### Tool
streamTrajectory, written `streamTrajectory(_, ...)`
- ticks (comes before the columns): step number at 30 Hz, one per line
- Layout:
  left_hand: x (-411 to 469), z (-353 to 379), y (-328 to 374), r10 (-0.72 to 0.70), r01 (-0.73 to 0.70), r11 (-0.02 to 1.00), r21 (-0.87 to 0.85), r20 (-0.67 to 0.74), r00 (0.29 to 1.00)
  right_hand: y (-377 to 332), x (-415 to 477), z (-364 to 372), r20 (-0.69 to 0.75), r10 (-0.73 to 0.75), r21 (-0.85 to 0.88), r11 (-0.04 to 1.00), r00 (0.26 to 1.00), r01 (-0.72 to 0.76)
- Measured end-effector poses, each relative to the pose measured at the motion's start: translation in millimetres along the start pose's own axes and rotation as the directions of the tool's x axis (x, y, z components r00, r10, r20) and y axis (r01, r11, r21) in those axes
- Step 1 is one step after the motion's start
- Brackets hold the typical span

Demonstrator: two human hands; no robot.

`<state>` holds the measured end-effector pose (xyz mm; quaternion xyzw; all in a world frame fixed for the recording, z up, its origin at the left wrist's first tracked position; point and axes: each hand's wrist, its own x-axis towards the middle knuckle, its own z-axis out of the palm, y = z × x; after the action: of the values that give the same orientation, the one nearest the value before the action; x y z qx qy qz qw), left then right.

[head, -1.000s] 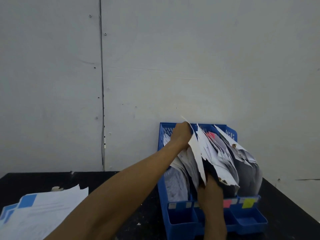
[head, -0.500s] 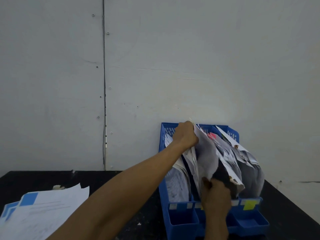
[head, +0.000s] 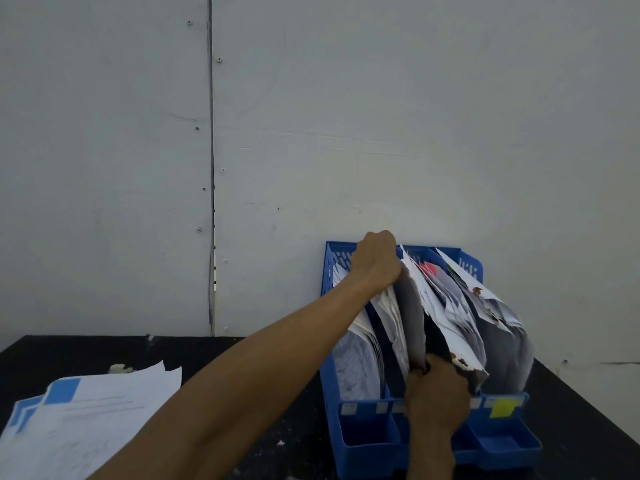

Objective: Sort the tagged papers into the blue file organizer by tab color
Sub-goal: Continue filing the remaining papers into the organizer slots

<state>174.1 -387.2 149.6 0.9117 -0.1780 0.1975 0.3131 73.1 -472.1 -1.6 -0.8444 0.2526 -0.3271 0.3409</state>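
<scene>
The blue file organizer (head: 367,445) stands against the wall on the right, its slots stuffed with papers. My left hand (head: 375,263) reaches across and grips the top edge of a sheet (head: 412,313) in a middle slot. My right hand (head: 438,400) holds the bottom of that same sheet at the organizer's front. A pink tab (head: 430,269) shows among the papers further right, and a yellow label (head: 501,408) marks the right slot's front. A stack of loose papers with blue tabs (head: 62,391) lies at the lower left.
The black table (head: 242,355) ends at a grey panelled wall (head: 311,133) right behind the organizer. Small open trays (head: 498,445) run along the organizer's front. A crumpled scrap (head: 119,368) lies behind the loose stack.
The sheet has gone from fanned out toward me to standing deeper in the middle slot. My left hand stayed at its top edge, and my right hand stayed at its bottom.
</scene>
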Motion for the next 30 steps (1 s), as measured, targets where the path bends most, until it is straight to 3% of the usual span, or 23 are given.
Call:
streamTrajectory(5, -9.9, 16.1, -3.0, 0.006, -0.01, 0.998, 0.065, 0.056, 0.998, 1.0, -3.3, -1.4, 0.085, 0.007, -0.021, 1.0, 0.996, -0.005)
streamTrajectory(9, -5.7, 18.8, -13.1, 0.004, -0.003, 0.999, -0.041, 0.032, 0.999, -2.6, 5.6, -14.4, 0.041, -0.049, 0.038, 0.998, 0.998, 0.048)
streamTrajectory(12, -7.7, 9.1, -17.1, 0.02, -0.024, 0.987, -0.161, -0.029, 0.999, -4.8, 5.9, -16.7, 0.059, -0.049, 0.038, 0.998, 0.997, 0.046)
streamTrajectory(15, -16.7, -12.1, -37.2, 0.031, -0.048, 0.986, -0.157, -0.11, 0.993, -18.3, -0.4, -17.7, 0.055, -0.045, 0.05, 0.998, 0.997, 0.042)
streamTrajectory(18, -42.5, -40.8, -77.3, 0.016, -0.059, 0.981, -0.184, -0.227, 0.974, -46.5, -10.7, -29.1, -0.058, -0.096, 0.094, 0.99, 0.994, 0.101)
streamTrajectory(21, -88.0, -73.2, -136.1, -0.115, 0.073, 0.987, -0.142, -0.319, 0.941, -85.0, -33.3, -33.9, -0.209, -0.197, 0.155, 0.961, 0.958, 0.231)
streamTrajectory(24, -158.5, -108.0, -204.2, -0.32, 0.323, 0.945, -0.05, -0.339, 0.885, -118.3, -79.6, -17.2, -0.301, -0.35, 0.233, 0.875, 0.887, 0.424)
streamTrajectory(25, -183.6, -117.7, -225.8, -0.388, 0.406, 0.914, -0.023, -0.344, 0.855, -126.8, -101.2, -6.8, -0.242, -0.405, 0.277, 0.842, 0.882, 0.463)
streamTrajectory(27, -232.1, -133.4, -263.5, -0.51, 0.559, 0.829, 0.027, -0.372, 0.775, -136.0, -148.1, 21.0, 0.028, -0.483, 0.367, 0.82, 0.875, 0.44)
streamTrajectory(30, -293.4, -151.1, -304.5, -0.652, 0.705, 0.709, -0.023, -0.403, 0.643, -131.8, -214.7, 75.0, 0.482, -0.393, 0.27, 0.917, 0.783, 0.295)
